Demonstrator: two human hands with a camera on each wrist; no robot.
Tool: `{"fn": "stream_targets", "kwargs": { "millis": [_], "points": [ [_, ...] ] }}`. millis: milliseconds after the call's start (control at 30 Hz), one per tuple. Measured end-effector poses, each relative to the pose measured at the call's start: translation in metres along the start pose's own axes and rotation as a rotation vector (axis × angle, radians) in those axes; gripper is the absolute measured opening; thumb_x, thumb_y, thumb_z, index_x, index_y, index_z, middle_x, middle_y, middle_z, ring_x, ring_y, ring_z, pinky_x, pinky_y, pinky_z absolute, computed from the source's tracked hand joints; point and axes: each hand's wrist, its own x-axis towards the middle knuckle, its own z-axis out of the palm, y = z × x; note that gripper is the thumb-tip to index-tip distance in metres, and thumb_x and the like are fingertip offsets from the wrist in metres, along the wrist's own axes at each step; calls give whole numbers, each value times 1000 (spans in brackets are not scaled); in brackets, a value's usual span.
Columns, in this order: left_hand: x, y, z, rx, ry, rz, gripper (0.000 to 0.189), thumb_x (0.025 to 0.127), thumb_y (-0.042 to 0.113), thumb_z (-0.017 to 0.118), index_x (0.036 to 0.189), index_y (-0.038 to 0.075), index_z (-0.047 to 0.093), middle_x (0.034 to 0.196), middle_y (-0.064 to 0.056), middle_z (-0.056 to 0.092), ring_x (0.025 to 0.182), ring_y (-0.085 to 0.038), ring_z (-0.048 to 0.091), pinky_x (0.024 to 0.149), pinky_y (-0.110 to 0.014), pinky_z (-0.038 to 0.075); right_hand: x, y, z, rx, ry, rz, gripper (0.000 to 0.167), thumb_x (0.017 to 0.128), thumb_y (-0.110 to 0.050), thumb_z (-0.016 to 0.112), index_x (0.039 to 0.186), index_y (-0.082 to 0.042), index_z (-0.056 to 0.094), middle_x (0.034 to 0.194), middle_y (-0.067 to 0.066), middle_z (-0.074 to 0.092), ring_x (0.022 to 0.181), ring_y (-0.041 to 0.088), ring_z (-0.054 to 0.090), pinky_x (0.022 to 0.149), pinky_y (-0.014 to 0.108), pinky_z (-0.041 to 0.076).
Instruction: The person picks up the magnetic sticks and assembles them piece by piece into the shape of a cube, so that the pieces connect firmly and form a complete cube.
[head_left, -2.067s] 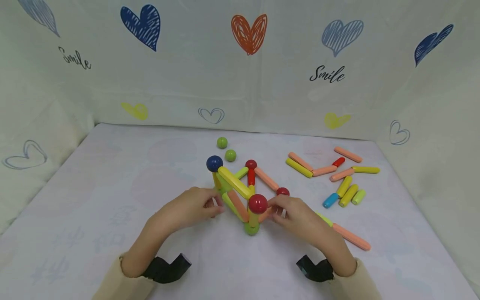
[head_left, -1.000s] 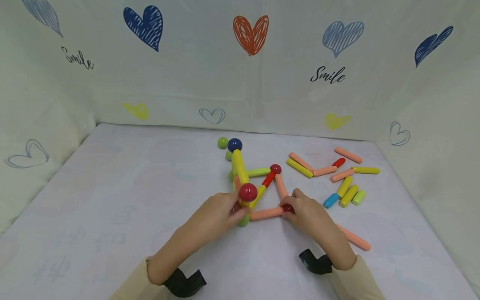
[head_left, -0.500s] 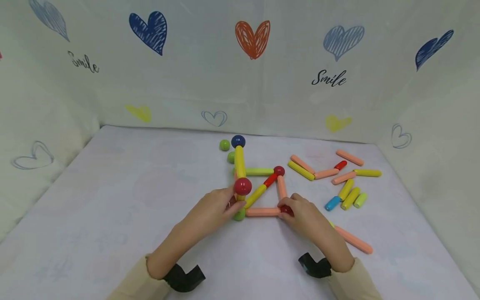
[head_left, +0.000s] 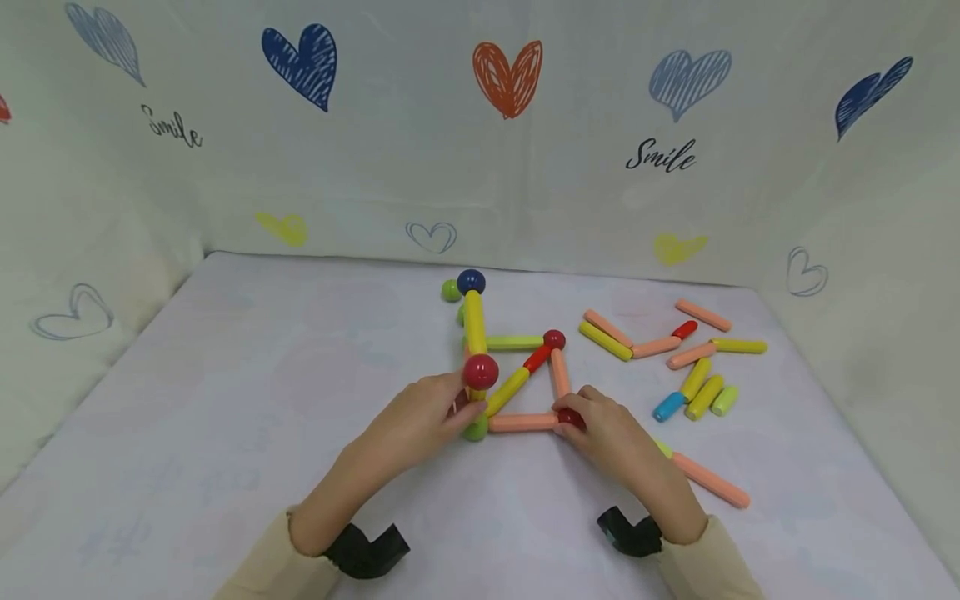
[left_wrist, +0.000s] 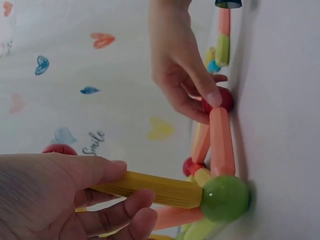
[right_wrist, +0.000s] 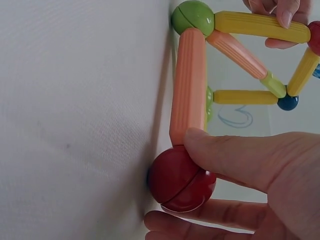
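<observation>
A frame of magnetic rods and balls stands on the table. My left hand [head_left: 416, 421] pinches its upright yellow rod [left_wrist: 165, 189], which joins a green ball [left_wrist: 225, 198] at the table to a raised red ball [head_left: 481, 372]. My right hand [head_left: 606, 427] grips the low red ball [right_wrist: 181, 179] at the base's near right corner, thumb also touching the orange rod [right_wrist: 189, 85]. A yellow top rod [head_left: 476, 323] runs to a blue ball [head_left: 471, 282]. Another red ball [head_left: 554, 339] marks the far right corner, and a yellow-and-red diagonal [head_left: 510, 392] crosses the base.
Loose orange, yellow, red, blue and green rods [head_left: 703, 396] lie to the right. A green-tipped orange rod [head_left: 711, 480] rests beside my right forearm. Behind the frame is a loose green ball [head_left: 451, 290], with another partly hidden. A patterned cloth [head_left: 420, 150] hangs behind the table.
The frame has turned, its base's near edge now running straight across. My left hand has come to hold the upright rod, my right hand the low red ball. Over the last half second little moved.
</observation>
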Motion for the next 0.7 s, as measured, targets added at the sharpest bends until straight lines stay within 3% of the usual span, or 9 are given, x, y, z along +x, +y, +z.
{"fn": "stream_targets", "kwargs": {
  "millis": [300, 467, 600, 700],
  "points": [
    [1, 0, -4, -40, -8, -14, 19, 85, 21, 67, 99, 12, 58, 72, 4, 56, 62, -12, 51, 56, -22, 45, 1, 2, 2, 7, 19, -16, 32, 80, -22, 72, 109, -12, 65, 91, 4, 57, 75, 14, 50, 69, 28, 51],
    [0, 1, -15, -46, 1, -42, 38, 82, 27, 71, 111, 12, 53, 77, 1, 54, 64, -13, 50, 55, -24, 43, 1, 3, 1, 6, 27, -26, 32, 80, -22, 72, 109, -11, 65, 90, 4, 57, 74, 14, 50, 68, 28, 51],
    [-4, 2, -23, -60, 71, -48, 59, 78, 34, 74, 125, 16, 44, 92, -2, 54, 78, -15, 51, 61, -25, 45, 2, 3, 2, 8, 27, -28, 32, 80, -22, 72, 109, -11, 65, 90, 4, 57, 74, 14, 50, 68, 28, 50],
    [-5, 3, -25, -54, 151, 6, 62, 79, 35, 73, 131, 21, 41, 102, -2, 54, 88, -16, 52, 68, -26, 49, 2, 2, 3, 12, 23, -24, 32, 81, -22, 72, 110, -11, 65, 89, 4, 57, 74, 14, 50, 67, 27, 50]
  ]
}}
